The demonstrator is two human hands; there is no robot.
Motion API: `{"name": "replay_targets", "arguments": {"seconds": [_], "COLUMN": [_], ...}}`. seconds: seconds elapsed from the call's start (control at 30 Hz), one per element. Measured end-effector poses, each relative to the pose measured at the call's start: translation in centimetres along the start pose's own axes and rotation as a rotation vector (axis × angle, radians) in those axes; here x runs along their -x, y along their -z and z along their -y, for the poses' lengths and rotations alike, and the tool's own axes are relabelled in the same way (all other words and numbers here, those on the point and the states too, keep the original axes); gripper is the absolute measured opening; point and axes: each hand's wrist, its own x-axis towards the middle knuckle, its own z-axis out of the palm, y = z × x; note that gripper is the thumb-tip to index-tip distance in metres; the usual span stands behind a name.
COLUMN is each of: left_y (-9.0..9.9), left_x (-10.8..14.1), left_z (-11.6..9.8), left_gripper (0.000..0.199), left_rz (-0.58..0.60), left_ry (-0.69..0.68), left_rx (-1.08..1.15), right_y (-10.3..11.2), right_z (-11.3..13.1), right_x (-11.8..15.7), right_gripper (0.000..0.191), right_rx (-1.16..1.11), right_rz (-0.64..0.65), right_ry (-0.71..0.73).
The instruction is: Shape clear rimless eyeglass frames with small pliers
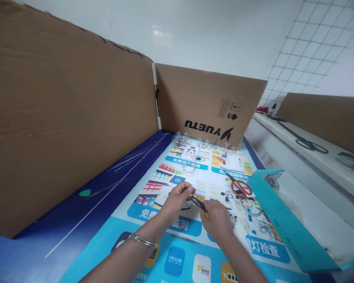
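The right hand (216, 220) is clenched around the handles of small dark pliers (199, 204), with a yellow handle end (207, 214) poking out toward the near right. The left hand (177, 200) is closed, its fingertips (189, 190) right at the pliers' nose. Whatever is pinched there is too small and hidden to tell, so the left grip is unclear. Both hands are close together, just above the middle of a printed promo mat (177, 255), near its center. A metal bangle (143, 240) sits on the left wrist. Just right of the hands, red-handled scissors (240, 188) lie on the mat. A small tangle of wire (190, 169) lies farther out, and a row of clear, glittery bits (203, 141) runs along the mat's far edge. An upright cardboard panel (61, 118) stands along the left side, and a second one printed YUETU (209, 102) stands at the far end. A teal folder (286, 220) lies at the mat's right edge. Farther right, black scissors (305, 142) lie on a white shelf (283, 133).
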Motion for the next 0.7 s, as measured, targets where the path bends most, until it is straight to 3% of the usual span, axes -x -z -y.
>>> {"name": "replay_targets", "arguments": {"seconds": [0.7], "left_y": [-0.55], "left_x": [0.26], "left_z": [0.33], "left_gripper": [0.021], "left_rz": [-0.017], "left_ry": [0.038], "left_rx": [0.044], "right_y": [-0.5], "right_z": [-0.24], "right_x": [-0.04], "right_gripper": [0.014], "right_rx": [0.018], "right_rz": [0.012], "right_ry": [-0.071]}}
